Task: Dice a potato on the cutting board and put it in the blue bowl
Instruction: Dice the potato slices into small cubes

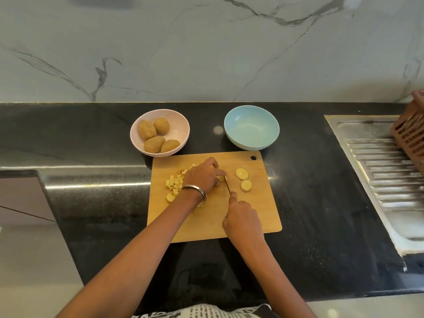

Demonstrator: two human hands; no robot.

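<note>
A wooden cutting board [257,210] lies flat on the black counter [321,203], its hanging hole at the far right corner. Pale yellow potato dice [173,185] sit heaped on its left part. Two round potato slices [244,179] lie flat toward the right, just beside each other. A small potato piece [221,178] rests near the board's middle. The blue bowl [251,127] stands upright just beyond the board, holding nothing.

A rectangular wooden cutting board [263,214] lies near on the black stone tabletop [309,203]; behind it, a pink bowl of whole potatoes [160,133] far left, a round blue bowl [251,127] far right.
</note>
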